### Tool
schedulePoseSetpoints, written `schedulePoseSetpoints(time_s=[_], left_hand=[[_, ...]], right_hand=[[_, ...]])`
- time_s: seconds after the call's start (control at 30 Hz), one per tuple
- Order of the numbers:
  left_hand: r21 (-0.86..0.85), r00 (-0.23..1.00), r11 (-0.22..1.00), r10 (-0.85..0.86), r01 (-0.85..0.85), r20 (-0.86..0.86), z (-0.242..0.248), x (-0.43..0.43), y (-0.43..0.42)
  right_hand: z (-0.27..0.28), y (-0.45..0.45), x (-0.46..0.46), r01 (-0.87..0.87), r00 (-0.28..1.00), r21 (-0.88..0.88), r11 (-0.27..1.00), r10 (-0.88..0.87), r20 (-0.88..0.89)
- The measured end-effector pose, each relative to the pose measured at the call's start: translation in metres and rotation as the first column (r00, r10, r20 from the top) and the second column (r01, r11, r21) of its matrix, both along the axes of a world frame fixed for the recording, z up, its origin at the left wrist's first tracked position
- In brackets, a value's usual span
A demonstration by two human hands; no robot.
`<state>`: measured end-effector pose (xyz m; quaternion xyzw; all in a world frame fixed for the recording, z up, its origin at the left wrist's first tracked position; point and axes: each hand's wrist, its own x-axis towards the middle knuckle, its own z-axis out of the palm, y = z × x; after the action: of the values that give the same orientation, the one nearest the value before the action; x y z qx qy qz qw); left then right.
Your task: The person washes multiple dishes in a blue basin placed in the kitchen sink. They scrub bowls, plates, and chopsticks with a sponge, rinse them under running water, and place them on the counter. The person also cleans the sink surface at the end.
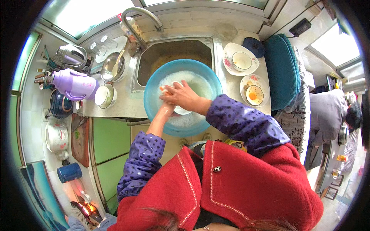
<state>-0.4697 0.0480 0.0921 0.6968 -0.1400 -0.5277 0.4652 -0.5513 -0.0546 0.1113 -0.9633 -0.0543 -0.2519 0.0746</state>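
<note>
A blue plastic basin (150, 115) with foamy water rests over the front edge of a stainless steel sink (176, 46). Both hands are together above the foam. My right hand (182, 95) lies over my left hand (167, 108), its fingers partly spread. Something orange and white (165, 90), perhaps a cloth or sponge, shows between the fingers; which hand grips it is hidden. Just below the hands a white dish (182, 111) shows in part. Right of the basin are a floral plate with a bowl (242, 61) and a plate with a food-soiled bowl (254, 95).
A curved faucet (141, 11) rises behind the sink. Left stand a metal pan with a spoon (108, 68), stacked bowls (104, 96) and a purple thermos (75, 84). A cutting board (81, 140) lies lower left. Another person (326, 115) bends over a counter far right.
</note>
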Motion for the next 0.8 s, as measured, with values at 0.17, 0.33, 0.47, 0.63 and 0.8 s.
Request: schedulePoseSetpoints(time_s=[0.17,0.33,0.47,0.63,0.8], left_hand=[[-0.031,0.998,0.997,0.064,-0.064,0.018,-0.001,-0.019,0.002],[-0.081,0.935,0.983,0.183,-0.167,0.304,-0.008,-0.002,0.006],[0.091,0.837,0.985,0.077,-0.150,0.542,-0.025,0.016,0.011],[0.323,0.742,0.936,-0.117,-0.139,0.660,-0.038,0.015,0.009],[0.124,0.886,0.983,0.065,-0.136,0.458,-0.043,0.002,0.004]], right_hand=[[-0.015,-0.028,0.025,-0.006,0.950,-0.018,1.000,0.000,-0.314],[-0.028,-0.051,0.015,0.498,0.793,0.492,0.714,-0.146,-0.591],[-0.038,-0.063,-0.001,0.491,0.707,0.407,0.771,-0.079,-0.703],[-0.055,-0.048,-0.009,0.424,0.784,0.409,0.808,-0.102,-0.612],[-0.048,-0.015,0.003,0.436,0.889,0.574,0.694,-0.231,-0.396]])
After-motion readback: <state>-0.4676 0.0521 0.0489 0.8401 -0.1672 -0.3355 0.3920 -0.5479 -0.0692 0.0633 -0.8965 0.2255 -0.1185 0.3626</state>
